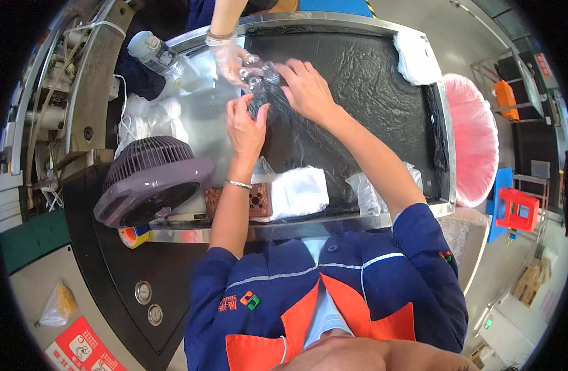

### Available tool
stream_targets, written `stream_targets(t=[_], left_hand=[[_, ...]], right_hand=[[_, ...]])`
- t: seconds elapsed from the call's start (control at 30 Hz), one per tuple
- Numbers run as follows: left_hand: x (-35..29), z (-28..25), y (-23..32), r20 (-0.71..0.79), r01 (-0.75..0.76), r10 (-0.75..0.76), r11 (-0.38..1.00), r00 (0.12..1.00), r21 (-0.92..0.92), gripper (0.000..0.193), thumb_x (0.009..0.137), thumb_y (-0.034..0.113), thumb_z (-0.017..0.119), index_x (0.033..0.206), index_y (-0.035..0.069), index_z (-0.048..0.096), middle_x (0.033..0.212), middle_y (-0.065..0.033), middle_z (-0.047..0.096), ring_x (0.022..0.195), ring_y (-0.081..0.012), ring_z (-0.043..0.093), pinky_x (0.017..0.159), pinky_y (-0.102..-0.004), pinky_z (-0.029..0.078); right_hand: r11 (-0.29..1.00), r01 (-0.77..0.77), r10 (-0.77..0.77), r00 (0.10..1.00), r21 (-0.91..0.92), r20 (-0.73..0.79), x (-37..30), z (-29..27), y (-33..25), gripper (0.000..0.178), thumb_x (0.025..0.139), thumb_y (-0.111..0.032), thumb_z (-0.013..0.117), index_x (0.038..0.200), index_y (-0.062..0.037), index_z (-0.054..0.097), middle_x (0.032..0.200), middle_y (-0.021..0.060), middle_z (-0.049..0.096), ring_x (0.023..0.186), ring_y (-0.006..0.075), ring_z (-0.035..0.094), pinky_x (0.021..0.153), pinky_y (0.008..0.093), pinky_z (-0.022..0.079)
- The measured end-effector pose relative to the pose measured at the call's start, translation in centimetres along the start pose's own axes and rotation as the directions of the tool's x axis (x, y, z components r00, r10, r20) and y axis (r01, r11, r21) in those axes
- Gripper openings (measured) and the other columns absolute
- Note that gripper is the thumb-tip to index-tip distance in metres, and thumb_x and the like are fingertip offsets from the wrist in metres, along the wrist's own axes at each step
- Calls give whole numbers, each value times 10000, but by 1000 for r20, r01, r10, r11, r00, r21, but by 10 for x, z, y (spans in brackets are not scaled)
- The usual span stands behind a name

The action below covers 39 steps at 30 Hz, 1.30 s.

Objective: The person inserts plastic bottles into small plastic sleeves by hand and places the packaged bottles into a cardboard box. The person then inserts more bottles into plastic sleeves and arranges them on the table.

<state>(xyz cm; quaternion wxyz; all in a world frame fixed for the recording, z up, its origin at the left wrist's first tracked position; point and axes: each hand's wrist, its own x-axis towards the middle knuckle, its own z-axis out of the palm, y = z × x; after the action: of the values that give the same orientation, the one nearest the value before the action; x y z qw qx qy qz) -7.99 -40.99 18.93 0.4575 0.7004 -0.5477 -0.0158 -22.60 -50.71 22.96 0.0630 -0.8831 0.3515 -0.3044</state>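
Observation:
A cluster of small clear plastic parts (254, 80) is at the far middle of a metal-rimmed work table (333, 22). Another person's gloved hand reaches in from the far side and is on these parts. My left hand (245, 128) is just nearer than the cluster, its thumb and fingers apart, with nothing visible in it. To the right, my right hand (307, 91) spreads its fingers beside the parts, fingertips close to them; whether they touch is hard to see. Black plastic film (364, 80) covers the table under my right arm.
A purple-grey fan (154, 179) stands at the near left. A patterned brown phone (259, 201) and a white packet (299, 191) lie along the near edge. White bags (417, 59) rest at the far right. A bottle (153, 52) is far left; a pink-covered round thing (470, 139) stands right.

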Motion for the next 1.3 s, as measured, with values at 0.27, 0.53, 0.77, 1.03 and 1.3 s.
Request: stream_targets(t=[0.27,0.53,0.77,1.03,1.3], left_hand=[[-55,-41,46,200,33,-10,993,980,-113,290,747,71,768,978,23,599,861,-89,557,553,-175,473,532,-312,432],[-146,-37,68,534,57,-30,998,845,-34,240,700,98,793,815,22,596,771,-135,622,645,-279,636,556,-382,500],[-157,-39,61,463,29,14,996,886,-85,82,809,60,678,854,11,631,750,-144,626,635,-274,633,568,-370,498],[-151,-42,74,617,24,-59,998,785,65,91,826,78,655,824,0,608,772,-170,639,681,-345,634,588,-415,495],[-157,-55,66,708,566,-251,786,660,-249,63,884,18,615,901,-28,656,723,-4,654,654,-57,601,588,-213,483]], right_hand=[[976,-209,218,954,-65,204,8,49,43,497,800,-130,663,1257,-142,468,1027,169,596,915,374,622,782,467,525],[342,-573,511,779,745,365,-115,-35,-11,349,766,-29,732,1104,-44,650,987,55,644,874,119,628,766,278,533],[-284,-596,625,479,751,617,-230,-46,-41,401,797,14,722,1175,-11,589,1010,79,624,866,146,622,728,275,541],[188,-747,683,566,638,461,-250,-92,-23,320,820,-91,733,1106,-19,610,922,62,655,814,97,618,700,246,508],[-329,-660,432,531,676,729,-231,-89,-74,261,878,-146,677,1053,38,618,830,55,624,665,103,605,583,231,518]])
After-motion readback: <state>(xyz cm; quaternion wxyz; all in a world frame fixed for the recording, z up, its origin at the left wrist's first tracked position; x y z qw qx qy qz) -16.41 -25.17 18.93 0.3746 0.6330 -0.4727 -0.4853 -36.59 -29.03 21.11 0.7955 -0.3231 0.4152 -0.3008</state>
